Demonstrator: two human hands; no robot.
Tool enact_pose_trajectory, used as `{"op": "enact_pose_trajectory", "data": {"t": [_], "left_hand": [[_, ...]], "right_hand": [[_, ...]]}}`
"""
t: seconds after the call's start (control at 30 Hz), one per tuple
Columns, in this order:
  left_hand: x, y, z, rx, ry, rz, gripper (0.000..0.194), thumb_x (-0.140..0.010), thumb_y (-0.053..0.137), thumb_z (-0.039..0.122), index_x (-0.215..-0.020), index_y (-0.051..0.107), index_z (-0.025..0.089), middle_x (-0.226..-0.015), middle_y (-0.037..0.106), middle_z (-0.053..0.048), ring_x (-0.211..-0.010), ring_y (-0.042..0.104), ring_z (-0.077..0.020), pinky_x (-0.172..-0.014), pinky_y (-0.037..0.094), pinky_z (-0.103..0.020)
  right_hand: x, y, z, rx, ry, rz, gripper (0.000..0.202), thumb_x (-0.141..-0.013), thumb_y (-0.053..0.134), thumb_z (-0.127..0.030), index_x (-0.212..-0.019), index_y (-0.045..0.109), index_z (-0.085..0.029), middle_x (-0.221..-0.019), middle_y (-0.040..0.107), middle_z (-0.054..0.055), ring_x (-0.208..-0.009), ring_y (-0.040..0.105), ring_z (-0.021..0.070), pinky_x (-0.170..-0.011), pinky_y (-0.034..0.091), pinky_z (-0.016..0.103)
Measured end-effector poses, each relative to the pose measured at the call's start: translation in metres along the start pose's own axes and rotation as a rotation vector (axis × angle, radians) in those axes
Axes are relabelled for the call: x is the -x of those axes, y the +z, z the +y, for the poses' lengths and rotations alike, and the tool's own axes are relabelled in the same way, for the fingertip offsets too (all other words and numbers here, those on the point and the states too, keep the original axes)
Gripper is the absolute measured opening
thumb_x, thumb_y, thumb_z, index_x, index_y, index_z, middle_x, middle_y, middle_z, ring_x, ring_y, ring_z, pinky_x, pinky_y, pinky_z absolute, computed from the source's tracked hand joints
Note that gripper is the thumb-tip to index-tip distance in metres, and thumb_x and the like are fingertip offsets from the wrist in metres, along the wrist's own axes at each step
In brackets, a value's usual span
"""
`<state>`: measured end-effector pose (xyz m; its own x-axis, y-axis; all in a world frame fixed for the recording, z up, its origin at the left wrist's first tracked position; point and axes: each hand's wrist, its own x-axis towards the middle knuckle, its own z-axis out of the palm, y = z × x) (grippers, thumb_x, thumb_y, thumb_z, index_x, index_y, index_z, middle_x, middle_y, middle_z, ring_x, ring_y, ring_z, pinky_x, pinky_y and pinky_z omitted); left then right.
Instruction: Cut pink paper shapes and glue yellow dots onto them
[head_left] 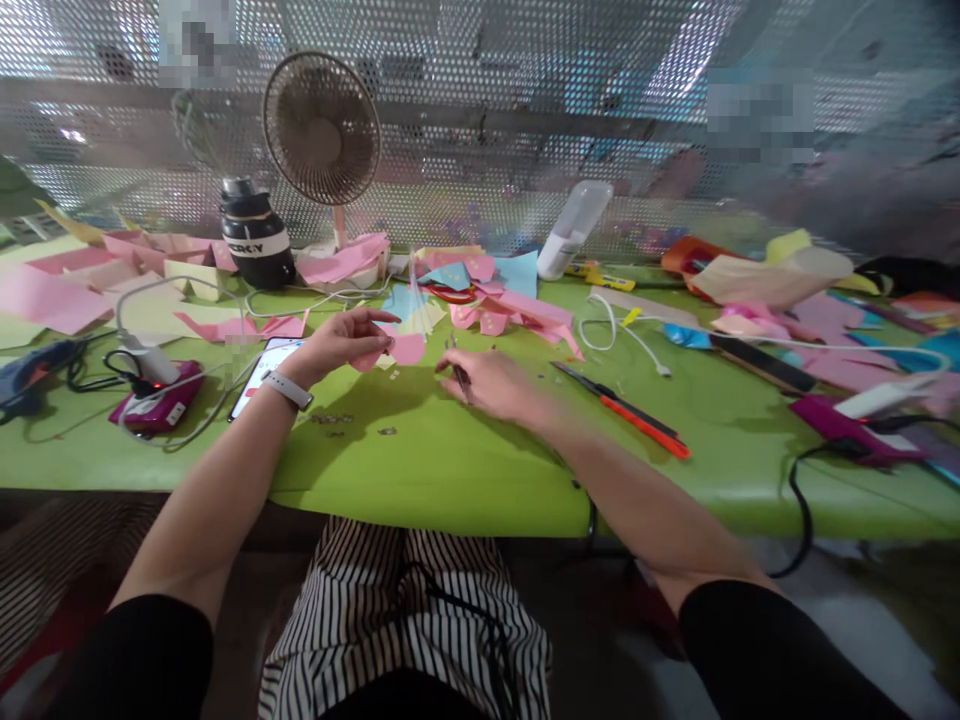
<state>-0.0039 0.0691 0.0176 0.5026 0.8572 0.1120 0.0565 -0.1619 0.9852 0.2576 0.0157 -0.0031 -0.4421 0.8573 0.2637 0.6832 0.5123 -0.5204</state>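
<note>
My left hand (346, 342), with a pale band on its wrist, is closed by the fingertips on a small piece of pink paper (407, 349) just above the table. To its right, my right hand (491, 382) is closed around slim metal tweezers (461, 380), their tips apart from the paper. Below my left hand, small metallic-looking bits (330, 420) lie scattered on the green table (450, 470). A phone (262, 375) rests partly behind my left wrist. Right of my right hand lies an orange-and-black cutting tool (630, 410), perhaps a knife beside scissors.
Pink and blue paper scraps (510, 310) lie behind my hands. A fan (322, 130), a black jug (255, 235) and a white lamp (576, 230) stand along the perforated screen. Purple power strips (161, 400) with trailing cables sit at both sides.
</note>
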Motion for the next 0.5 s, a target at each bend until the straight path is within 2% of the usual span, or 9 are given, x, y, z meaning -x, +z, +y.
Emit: {"op": "enact_pose_trajectory", "data": {"t": [0.1, 0.2, 0.27, 0.3, 0.37, 0.4, 0.43, 0.5], "left_hand": [[0.0, 0.0, -0.001, -0.002, 0.022, 0.018, 0.046, -0.076, 0.08, 0.025, -0.119, 0.066, 0.015, -0.085, 0.073, -0.003, -0.078, 0.069, -0.0121, -0.069, 0.054, -0.022], [-0.001, 0.0, -0.002, -0.01, 0.023, 0.007, 0.048, -0.077, 0.079, 0.024, -0.122, 0.065, 0.015, -0.084, 0.072, -0.003, -0.072, 0.067, -0.0108, -0.062, 0.051, -0.02], [-0.001, 0.001, -0.003, -0.008, 0.029, 0.005, 0.049, -0.077, 0.079, 0.024, -0.123, 0.064, 0.015, -0.084, 0.072, -0.003, -0.071, 0.066, -0.0101, -0.06, 0.05, -0.02], [-0.002, 0.001, -0.003, -0.007, 0.034, 0.007, 0.05, -0.078, 0.079, 0.025, -0.124, 0.064, 0.015, -0.084, 0.072, -0.003, -0.072, 0.067, -0.0104, -0.061, 0.051, -0.02], [-0.002, 0.002, -0.003, -0.011, 0.043, 0.015, 0.05, -0.078, 0.079, 0.027, -0.124, 0.063, 0.015, -0.085, 0.073, -0.003, -0.076, 0.068, -0.0115, -0.064, 0.052, -0.02], [-0.002, 0.002, -0.003, -0.018, 0.042, 0.018, 0.05, -0.079, 0.079, 0.028, -0.124, 0.063, 0.015, -0.085, 0.073, -0.004, -0.078, 0.069, -0.0121, -0.065, 0.053, -0.021], [-0.002, 0.003, -0.003, -0.027, 0.037, 0.021, 0.049, -0.079, 0.079, 0.029, -0.124, 0.063, 0.015, -0.086, 0.073, -0.004, -0.078, 0.069, -0.0125, -0.065, 0.053, -0.021], [-0.001, 0.005, -0.002, -0.039, 0.027, 0.025, 0.049, -0.079, 0.079, 0.03, -0.123, 0.064, 0.015, -0.088, 0.074, -0.005, -0.077, 0.069, -0.0127, -0.065, 0.053, -0.022]], "right_hand": [[0.004, 0.001, -0.003, 0.119, -0.071, -0.16, 0.023, -0.074, 0.066, -0.008, -0.086, 0.074, -0.027, -0.064, 0.068, 0.001, -0.054, 0.06, 0.0178, -0.054, 0.042, 0.031], [0.008, -0.01, -0.002, 0.222, -0.097, -0.256, 0.043, -0.071, 0.064, -0.006, -0.104, 0.076, -0.031, -0.069, 0.072, 0.001, -0.058, 0.062, 0.0192, -0.054, 0.039, 0.03], [0.009, -0.03, 0.005, 0.249, -0.066, -0.281, 0.047, -0.073, 0.065, -0.013, -0.116, 0.073, -0.031, -0.068, 0.072, 0.0, -0.057, 0.061, 0.0187, -0.053, 0.037, 0.03], [0.01, -0.042, 0.011, 0.268, -0.032, -0.251, 0.042, -0.075, 0.066, -0.017, -0.114, 0.073, -0.03, -0.068, 0.073, 0.0, -0.057, 0.061, 0.0185, -0.051, 0.035, 0.029], [0.01, -0.064, 0.021, 0.368, 0.03, -0.168, 0.026, -0.075, 0.071, -0.03, -0.101, 0.075, -0.026, -0.074, 0.074, 0.002, -0.061, 0.061, 0.0193, -0.05, 0.033, 0.029], [0.009, -0.072, 0.025, 0.432, 0.079, -0.171, 0.024, -0.072, 0.074, -0.037, -0.092, 0.075, -0.024, -0.076, 0.074, 0.004, -0.063, 0.061, 0.0198, -0.05, 0.032, 0.029], [0.008, -0.077, 0.027, 0.482, 0.131, -0.209, 0.026, -0.07, 0.075, -0.042, -0.089, 0.074, -0.023, -0.081, 0.074, 0.006, -0.065, 0.061, 0.0202, -0.05, 0.033, 0.029], [0.004, -0.078, 0.023, 0.548, 0.228, -0.369, 0.028, -0.071, 0.072, -0.044, -0.086, 0.072, -0.02, -0.086, 0.074, 0.008, -0.067, 0.061, 0.0207, -0.051, 0.033, 0.029]]}}
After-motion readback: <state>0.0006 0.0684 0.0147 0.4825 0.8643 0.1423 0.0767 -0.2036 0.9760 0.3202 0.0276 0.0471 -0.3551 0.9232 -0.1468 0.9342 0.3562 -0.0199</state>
